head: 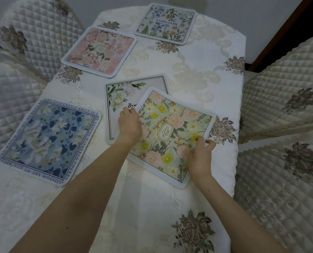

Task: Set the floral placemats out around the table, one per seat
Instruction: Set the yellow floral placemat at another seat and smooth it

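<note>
Placemats: five in view, all on the counter [197, 73]. Landmark: green-and-yellow placemat [172, 132], near the counter's right edge.

- Held at two sides for repositioning. Left hand [129, 125] on its left edge, fingers curled at the rim, thumb side hidden. Right hand [200, 156] at its near-right edge, fingers bent and pinching the rim. Lies skewed and overlaps the mat beneath; judged mid-placement toward a right-hand seat.
- White rose placemat [121, 99]: directly under and left of the landmark, partly covered. Judged not yet dealt to a seat.
- Blue placemat [48, 141]: well left of the landmark, at the left edge beside a quilted chair [10, 99].
- Pink placemat [99, 52]: beyond and left, facing another left-side chair.
- Pale wildflower placemat [165, 23]: far beyond, at the far end, print facing away.

Chairs visible: four, two per side.
</note>
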Available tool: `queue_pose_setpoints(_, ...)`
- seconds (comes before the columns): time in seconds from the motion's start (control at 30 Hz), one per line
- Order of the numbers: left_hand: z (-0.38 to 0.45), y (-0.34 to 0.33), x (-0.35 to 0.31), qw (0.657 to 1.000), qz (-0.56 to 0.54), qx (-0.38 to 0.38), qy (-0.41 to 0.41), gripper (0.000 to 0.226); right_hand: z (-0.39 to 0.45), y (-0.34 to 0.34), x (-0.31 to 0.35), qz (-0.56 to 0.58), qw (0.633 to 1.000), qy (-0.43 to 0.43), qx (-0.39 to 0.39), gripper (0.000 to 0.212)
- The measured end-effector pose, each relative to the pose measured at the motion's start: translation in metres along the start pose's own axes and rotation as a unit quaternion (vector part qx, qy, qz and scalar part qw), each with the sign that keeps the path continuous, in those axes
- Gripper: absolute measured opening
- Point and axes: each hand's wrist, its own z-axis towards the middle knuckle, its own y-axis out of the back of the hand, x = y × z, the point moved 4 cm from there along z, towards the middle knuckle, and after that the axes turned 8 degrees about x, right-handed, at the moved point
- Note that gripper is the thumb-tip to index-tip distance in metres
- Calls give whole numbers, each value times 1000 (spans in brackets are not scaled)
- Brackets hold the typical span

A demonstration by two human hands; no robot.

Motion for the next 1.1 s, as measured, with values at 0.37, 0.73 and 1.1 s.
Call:
queue_pose_setpoints(0.37,-59,21,-12,982,-184,-44,3,30,-12,29,17,10,996,88,-23,54)
queue_pose_setpoints(0.73,-176,-16,-29,928,-350,-67,113,13,-18,79,-2,-99,979,180,-5,62)
queue_pose_setpoints(1.1,-270,-83,-75,862,-438,-111,229,17,17,96,-2,-163,934,312,60,67)
